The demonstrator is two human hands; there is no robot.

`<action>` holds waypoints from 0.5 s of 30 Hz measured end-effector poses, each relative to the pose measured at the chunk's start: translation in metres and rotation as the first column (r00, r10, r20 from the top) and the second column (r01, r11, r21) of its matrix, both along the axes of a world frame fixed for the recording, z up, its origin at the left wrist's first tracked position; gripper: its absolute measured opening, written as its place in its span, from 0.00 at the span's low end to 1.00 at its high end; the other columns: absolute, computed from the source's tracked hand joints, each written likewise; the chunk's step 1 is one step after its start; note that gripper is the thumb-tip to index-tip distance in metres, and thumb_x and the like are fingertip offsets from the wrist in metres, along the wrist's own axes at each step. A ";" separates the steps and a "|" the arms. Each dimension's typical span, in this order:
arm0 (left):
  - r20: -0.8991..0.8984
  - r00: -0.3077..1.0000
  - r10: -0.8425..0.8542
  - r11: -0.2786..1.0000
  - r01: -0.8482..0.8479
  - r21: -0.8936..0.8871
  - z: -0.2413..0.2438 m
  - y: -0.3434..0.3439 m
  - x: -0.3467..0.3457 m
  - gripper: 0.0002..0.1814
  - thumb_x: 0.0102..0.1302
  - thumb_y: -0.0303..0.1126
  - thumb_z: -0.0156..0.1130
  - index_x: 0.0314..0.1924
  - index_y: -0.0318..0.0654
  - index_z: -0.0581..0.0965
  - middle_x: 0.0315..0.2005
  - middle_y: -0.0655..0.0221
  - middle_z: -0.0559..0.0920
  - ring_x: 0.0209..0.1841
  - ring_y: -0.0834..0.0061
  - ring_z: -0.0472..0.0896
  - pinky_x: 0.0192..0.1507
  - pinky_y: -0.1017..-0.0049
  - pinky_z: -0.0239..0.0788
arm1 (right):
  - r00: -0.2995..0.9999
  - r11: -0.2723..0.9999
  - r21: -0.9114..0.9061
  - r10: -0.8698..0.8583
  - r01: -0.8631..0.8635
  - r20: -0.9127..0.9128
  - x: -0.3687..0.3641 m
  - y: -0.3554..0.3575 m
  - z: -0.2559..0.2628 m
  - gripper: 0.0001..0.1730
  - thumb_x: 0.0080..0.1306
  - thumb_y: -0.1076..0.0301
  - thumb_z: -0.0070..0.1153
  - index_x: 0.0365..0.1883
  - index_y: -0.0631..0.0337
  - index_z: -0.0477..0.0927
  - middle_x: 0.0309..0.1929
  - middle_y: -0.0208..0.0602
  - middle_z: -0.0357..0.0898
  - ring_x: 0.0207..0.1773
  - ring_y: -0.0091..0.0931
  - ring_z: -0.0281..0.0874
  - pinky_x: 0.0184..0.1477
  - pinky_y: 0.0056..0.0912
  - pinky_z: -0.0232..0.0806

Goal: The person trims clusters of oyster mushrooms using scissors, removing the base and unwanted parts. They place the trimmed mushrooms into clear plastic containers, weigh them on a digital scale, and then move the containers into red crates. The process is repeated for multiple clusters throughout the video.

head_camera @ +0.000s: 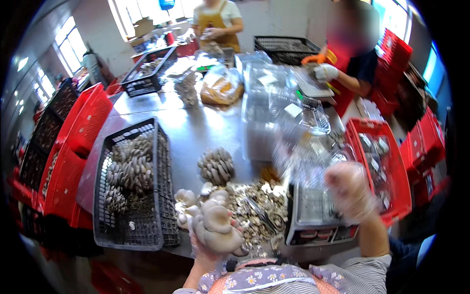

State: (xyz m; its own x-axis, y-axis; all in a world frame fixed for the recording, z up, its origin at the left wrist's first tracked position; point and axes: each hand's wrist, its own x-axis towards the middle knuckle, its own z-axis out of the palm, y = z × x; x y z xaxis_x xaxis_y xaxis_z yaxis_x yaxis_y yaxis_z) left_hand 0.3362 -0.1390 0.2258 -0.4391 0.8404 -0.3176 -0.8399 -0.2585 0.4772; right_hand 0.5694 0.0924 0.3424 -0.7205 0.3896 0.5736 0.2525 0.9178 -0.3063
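My left hand (200,246), in a thin clear glove, holds a cluster of pale oyster mushrooms (216,224) low at the table's front edge. Blurred by motion, my gloved right hand (349,191) is curled at the edge of a clear plastic tray (304,154), which is blurred too. Beneath that tray stands a scale (323,235) with another clear tray (315,204) on top. Scissors (262,213) lie on a heap of mushroom trimmings (253,231) between my hands. Beyond the held cluster sits a tight grey mushroom cluster (216,165).
A black crate (167,205) of mushrooms stands left, a red crate (398,183) with packed trays right. Stacked clear trays (257,110) and a bagged brown item (222,90) occupy the table's middle. Two people (220,22) (343,62) work across the table. Red crates (69,161) are stacked left.
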 end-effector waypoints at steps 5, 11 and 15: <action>-0.082 0.996 -0.036 0.974 0.017 -0.226 0.011 0.018 0.014 0.31 0.72 0.59 0.46 0.60 0.41 0.71 0.48 0.59 0.77 0.43 0.62 0.77 0.46 0.48 0.74 | 0.971 0.991 -0.041 -0.118 0.129 0.210 0.040 -0.098 -0.125 0.08 0.54 0.75 0.57 0.32 0.53 0.75 0.24 0.31 0.73 0.28 0.32 0.77 0.31 0.40 0.71; -0.219 0.960 -0.177 0.959 0.117 -0.259 0.014 0.037 0.045 0.23 0.72 0.45 0.57 0.59 0.38 0.72 0.49 0.62 0.77 0.45 0.63 0.80 0.47 0.48 0.76 | 0.912 0.947 0.097 -0.320 0.305 0.257 0.050 -0.099 -0.166 0.05 0.53 0.71 0.58 0.28 0.52 0.75 0.23 0.30 0.73 0.29 0.32 0.76 0.29 0.37 0.67; -0.387 0.867 -0.312 0.950 0.298 -0.099 -0.001 0.052 0.056 0.28 0.69 0.48 0.60 0.61 0.38 0.71 0.54 0.61 0.77 0.51 0.63 0.79 0.49 0.54 0.78 | 0.906 0.944 0.080 -0.328 0.319 0.267 0.051 -0.091 -0.164 0.05 0.54 0.70 0.60 0.27 0.54 0.76 0.24 0.31 0.73 0.30 0.34 0.77 0.32 0.39 0.70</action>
State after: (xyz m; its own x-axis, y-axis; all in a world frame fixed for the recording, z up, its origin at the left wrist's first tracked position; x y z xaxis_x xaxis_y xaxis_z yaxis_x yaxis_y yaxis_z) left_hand 0.3919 -0.0873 0.2244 -0.2576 0.9444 -0.2044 -0.6151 0.0029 0.7884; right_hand 0.6208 0.0017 0.1784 -0.6881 0.6119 0.3899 0.6066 0.7800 -0.1534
